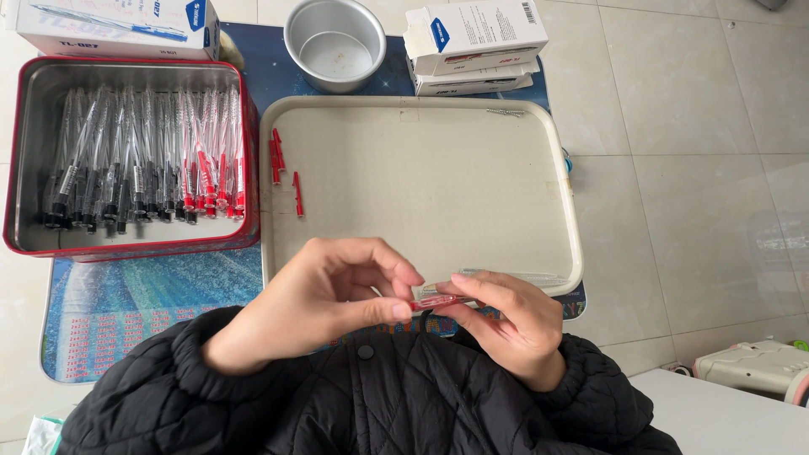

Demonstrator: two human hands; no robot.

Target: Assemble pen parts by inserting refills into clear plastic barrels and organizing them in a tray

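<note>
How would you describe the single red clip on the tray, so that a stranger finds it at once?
Start at the beige tray and go to its left edge, beside the red tin. Below a pair of clips, the clip lies alone, nearer the hands.

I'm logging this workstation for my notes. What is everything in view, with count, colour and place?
Tin box: one, red outside, left, holding many clear pens.
Pens: many, clear with black or red parts, in the tin.
Tray: one, beige, centre.
Red pen parts: a few, tray's left edge.
Bowl: one, metal, top centre.
Cardboard boxes: three or so, white, top.
Mat: one, blue, underneath.
Pen: one, red and clear, between both hands.
Left hand; right hand: both pinching the pen.
</note>
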